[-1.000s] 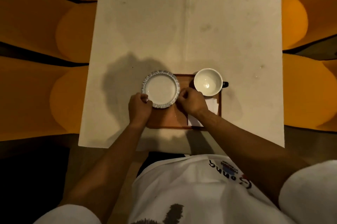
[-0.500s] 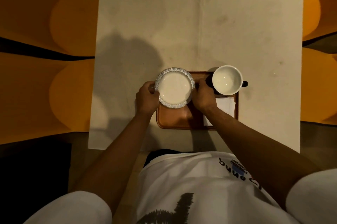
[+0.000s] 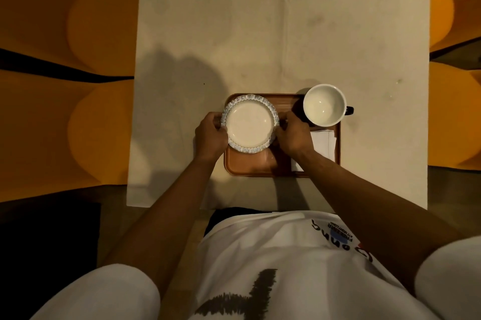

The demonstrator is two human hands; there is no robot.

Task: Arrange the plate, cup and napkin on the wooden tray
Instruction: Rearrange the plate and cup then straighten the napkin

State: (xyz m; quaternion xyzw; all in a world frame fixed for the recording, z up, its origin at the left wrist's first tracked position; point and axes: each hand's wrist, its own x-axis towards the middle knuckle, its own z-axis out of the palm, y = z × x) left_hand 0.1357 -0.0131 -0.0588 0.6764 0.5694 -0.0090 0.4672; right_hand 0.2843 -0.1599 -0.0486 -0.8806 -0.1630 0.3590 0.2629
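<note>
While left hand point(image 3: 211, 135) and right hand point(image 3: 292, 133) pinch the plate point(image 3: 249, 124) rim at 9 and 3 o'clock, it levels over the wooden tray point(image 3: 253, 167), beside cup point(image 3: 324, 105) and napkin point(image 3: 322, 143).

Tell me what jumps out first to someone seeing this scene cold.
First, the white plate with its scalloped blue rim, held at its two sides by the left hand and right hand over the left part of the wooden tray. Next, the empty white cup at the tray's far right corner, with the white napkin just nearer the person. The tray sits on a pale table.
</note>
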